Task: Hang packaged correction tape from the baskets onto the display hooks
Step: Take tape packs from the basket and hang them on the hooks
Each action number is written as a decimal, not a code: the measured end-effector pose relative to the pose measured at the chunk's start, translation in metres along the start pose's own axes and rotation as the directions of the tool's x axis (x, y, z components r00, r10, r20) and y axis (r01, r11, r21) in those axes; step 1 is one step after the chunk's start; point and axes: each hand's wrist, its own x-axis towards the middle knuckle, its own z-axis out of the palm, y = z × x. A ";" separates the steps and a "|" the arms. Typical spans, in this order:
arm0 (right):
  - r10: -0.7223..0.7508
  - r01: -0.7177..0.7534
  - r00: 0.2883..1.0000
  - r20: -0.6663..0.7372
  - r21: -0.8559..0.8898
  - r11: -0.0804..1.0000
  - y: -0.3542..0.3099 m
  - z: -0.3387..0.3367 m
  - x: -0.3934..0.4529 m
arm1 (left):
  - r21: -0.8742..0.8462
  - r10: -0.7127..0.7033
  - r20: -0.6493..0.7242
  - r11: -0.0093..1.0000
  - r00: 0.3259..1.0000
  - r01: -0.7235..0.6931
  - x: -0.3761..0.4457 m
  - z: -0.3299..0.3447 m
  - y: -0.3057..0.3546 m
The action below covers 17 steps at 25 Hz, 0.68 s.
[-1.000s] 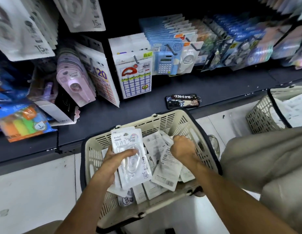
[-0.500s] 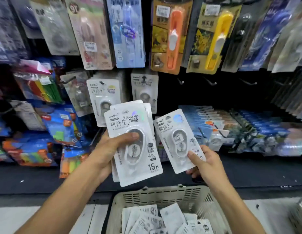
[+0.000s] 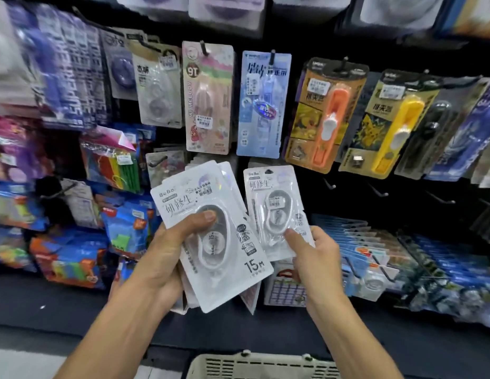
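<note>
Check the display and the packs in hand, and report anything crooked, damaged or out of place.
Nothing looks damaged. The left hand grips a fanned stack of packs, tilted but held firmly; the right hand holds a single pack nearly upright. Several bare hooks stand at right.

correction tape packs [image 3: 211, 242]: glossy white plastic blister | basket [image 3: 263, 366]: beige slotted plastic

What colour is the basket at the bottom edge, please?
The basket is beige, shown in the head view.
</note>
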 end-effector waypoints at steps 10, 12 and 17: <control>0.219 -0.220 0.975 0.021 0.139 0.966 0.001 0.023 -0.001 | 0.063 0.074 -0.025 0.995 0.997 -0.072 0.004 -0.003 0.009; 0.264 -0.265 0.964 0.031 0.104 0.959 0.005 0.022 -0.003 | 0.086 0.088 -0.035 0.993 0.996 -0.085 0.002 -0.002 0.007; -0.176 0.164 0.984 0.015 -0.441 0.883 -0.040 0.035 0.039 | 0.100 0.118 -0.048 0.989 0.992 -0.113 0.001 -0.004 0.009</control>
